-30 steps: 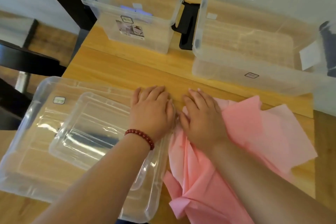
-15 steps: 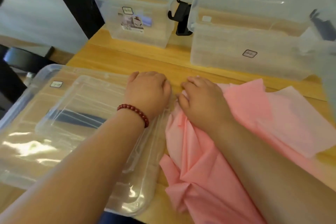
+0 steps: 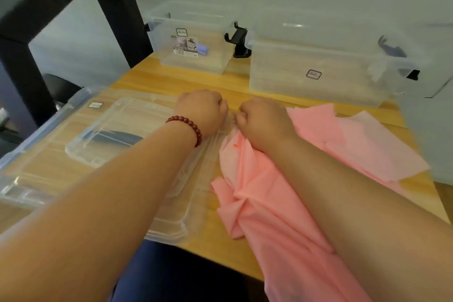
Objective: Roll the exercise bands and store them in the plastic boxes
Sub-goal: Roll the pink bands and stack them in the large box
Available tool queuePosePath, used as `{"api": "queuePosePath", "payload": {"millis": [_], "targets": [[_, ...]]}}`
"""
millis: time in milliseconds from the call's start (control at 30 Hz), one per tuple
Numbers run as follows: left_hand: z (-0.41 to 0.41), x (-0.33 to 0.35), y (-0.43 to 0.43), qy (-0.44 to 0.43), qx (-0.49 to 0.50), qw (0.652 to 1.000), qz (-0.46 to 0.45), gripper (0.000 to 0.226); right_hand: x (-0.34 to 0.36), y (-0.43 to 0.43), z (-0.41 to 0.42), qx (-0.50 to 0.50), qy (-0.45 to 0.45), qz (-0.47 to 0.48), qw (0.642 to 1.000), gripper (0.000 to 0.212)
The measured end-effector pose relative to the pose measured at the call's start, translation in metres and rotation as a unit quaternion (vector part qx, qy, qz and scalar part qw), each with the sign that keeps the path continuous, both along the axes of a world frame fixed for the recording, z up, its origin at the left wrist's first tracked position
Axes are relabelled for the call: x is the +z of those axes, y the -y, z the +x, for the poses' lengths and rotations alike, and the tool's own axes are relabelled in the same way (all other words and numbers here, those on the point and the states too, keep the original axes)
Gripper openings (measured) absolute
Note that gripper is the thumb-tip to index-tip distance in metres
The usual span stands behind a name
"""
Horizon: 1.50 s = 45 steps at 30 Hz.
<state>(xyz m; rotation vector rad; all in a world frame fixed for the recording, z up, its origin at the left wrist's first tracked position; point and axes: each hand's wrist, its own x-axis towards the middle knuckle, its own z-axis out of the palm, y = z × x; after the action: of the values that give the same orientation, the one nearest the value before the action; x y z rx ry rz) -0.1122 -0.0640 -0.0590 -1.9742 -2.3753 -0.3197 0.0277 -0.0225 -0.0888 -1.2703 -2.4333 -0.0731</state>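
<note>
head view: both fists sit side by side, nearly touching, at the far end of the pink exercise band (image 3: 264, 198).
- right hand (image 3: 263, 121): fingers curled under, clamped on the band's far edge, wrist resting on the fabric.
- left hand (image 3: 201, 110): fingers also curled under, at the band's left margin over the rim of the clear lids (image 3: 81, 135). cannot tell whether it has any band in it; fingertips are hidden.
- band: crumpled on the table (image 3: 171, 81). its long axis runs from the fists back toward the person and off the near edge, with a loose flap spread out to the right.
- judgement: a roll started here would travel toward the body, along that axis. the right hand is the better placed.
- the large plastic box (image 3: 313, 76) lies just beyond the right hand. the small plastic box (image 3: 196, 56) lies further off, beyond the left.
</note>
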Motion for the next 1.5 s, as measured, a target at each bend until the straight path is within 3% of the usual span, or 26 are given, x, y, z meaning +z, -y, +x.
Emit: {"api": "queuePosePath", "payload": {"millis": [167, 233, 367, 500, 667, 733, 800, 933, 1033, 1100, 1233, 1400, 1500], "targets": [[0.003, 0.008, 0.006, -0.042, -0.046, 0.996, 0.069, 0.040, 0.020, 0.010, 0.009, -0.019, -0.117, 0.165, 0.979, 0.040], [0.003, 0.011, 0.008, -0.012, -0.061, 0.994, 0.090, 0.040, 0.034, 0.013, 0.014, -0.012, -0.169, 0.126, 0.978, 0.043], [0.012, 0.022, 0.018, 0.056, -0.084, 0.989, 0.106, 0.034, 0.051, 0.010, 0.033, -0.007, -0.136, 0.039, 0.990, 0.045], [0.031, 0.033, 0.039, 0.095, -0.125, 0.983, 0.090, 0.034, 0.062, 0.015, 0.057, -0.028, -0.169, 0.011, 0.985, 0.051], [0.062, 0.039, 0.047, 0.168, -0.142, 0.973, -0.065, 0.056, 0.067, 0.023, 0.097, -0.081, -0.187, -0.005, 0.979, 0.048], [0.068, 0.038, 0.046, 0.174, -0.139, 0.971, -0.084, 0.045, 0.064, 0.029, 0.111, -0.101, -0.171, -0.058, 0.978, 0.048], [0.070, 0.037, 0.045, 0.210, -0.133, 0.968, -0.045, 0.022, 0.058, 0.034, 0.123, -0.089, -0.177, -0.142, 0.970, 0.051], [0.072, 0.043, 0.045, 0.380, -0.059, 0.921, 0.065, 0.013, 0.051, 0.045, 0.130, -0.033, -0.244, -0.320, 0.915, 0.041], [0.072, 0.052, 0.044, 0.495, -0.026, 0.866, 0.066, 0.017, 0.042, 0.038, 0.129, -0.028, -0.195, -0.276, 0.941, 0.039], [0.072, 0.056, 0.042, 0.514, -0.031, 0.856, 0.049, 0.017, 0.042, 0.032, 0.128, -0.050, -0.241, -0.223, 0.943, 0.018], [0.070, 0.060, 0.035, 0.520, -0.021, 0.852, 0.056, 0.019, 0.057, 0.025, 0.134, -0.098, -0.381, -0.194, 0.899, 0.017], [0.072, 0.071, 0.028, 0.577, -0.023, 0.815, 0.056, 0.022, 0.076, 0.029, 0.137, -0.132, -0.453, -0.169, 0.865, 0.023], [0.086, 0.081, 0.029, 0.504, -0.063, 0.854, 0.111, 0.023, 0.090, 0.042, 0.124, -0.144, -0.508, -0.289, 0.798, 0.051]]}}
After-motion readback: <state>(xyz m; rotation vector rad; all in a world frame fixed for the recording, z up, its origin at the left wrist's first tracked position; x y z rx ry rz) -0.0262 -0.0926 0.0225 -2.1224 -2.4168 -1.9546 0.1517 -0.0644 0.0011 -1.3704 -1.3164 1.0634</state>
